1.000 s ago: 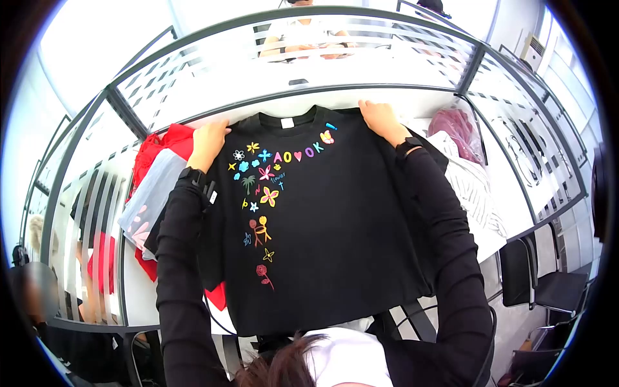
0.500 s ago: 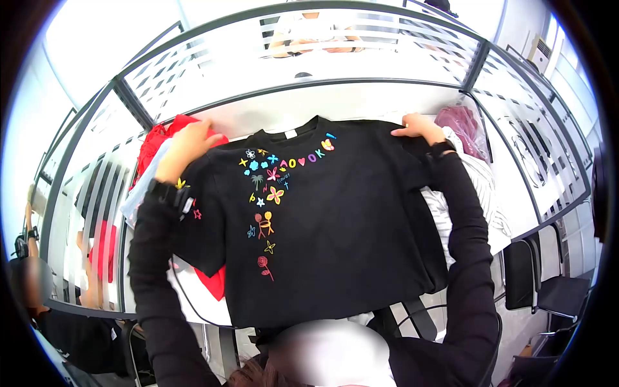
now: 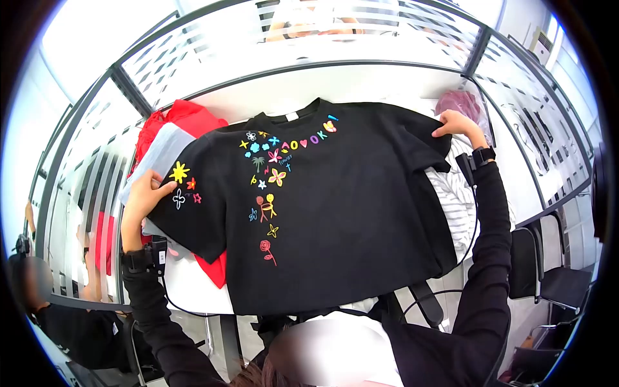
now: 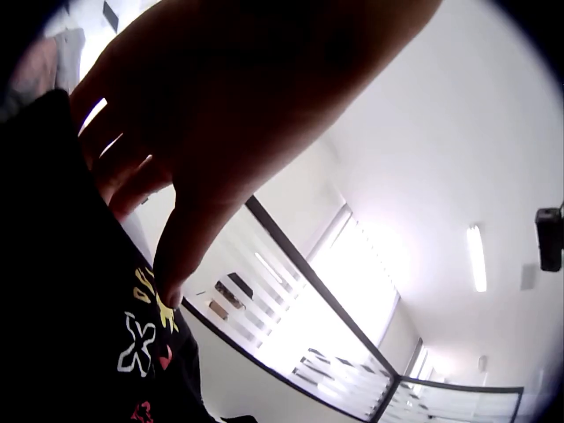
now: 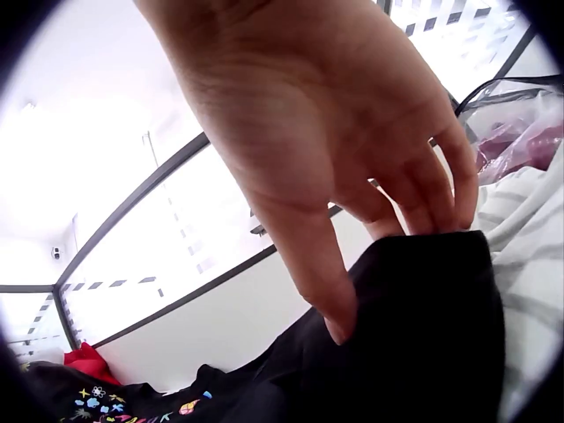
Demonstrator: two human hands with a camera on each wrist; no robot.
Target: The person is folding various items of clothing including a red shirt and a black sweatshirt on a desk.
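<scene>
One black short-sleeved T-shirt point(image 3: 348, 213) with bright flowers and letters lies front up on the white desk point(image 3: 209, 298) before me, neck away from me. My left hand point(image 3: 140, 200) pinches the flowered sleeve at its outer edge, thumb on top; my right hand point(image 3: 459, 126) pinches the plain sleeve's hem the same way. I'd draw both evenly outward, lightly, so the shoulders flatten without dragging the body askew. Red cloth point(image 3: 187, 115) and a light-blue garment point(image 3: 161, 151) lie to my left, white striped fabric point(image 3: 454, 209) to my right. The cloth hides my other fingertips; my left palm is dark, and whatever lies beneath the shirt's middle I can't tell.
</scene>
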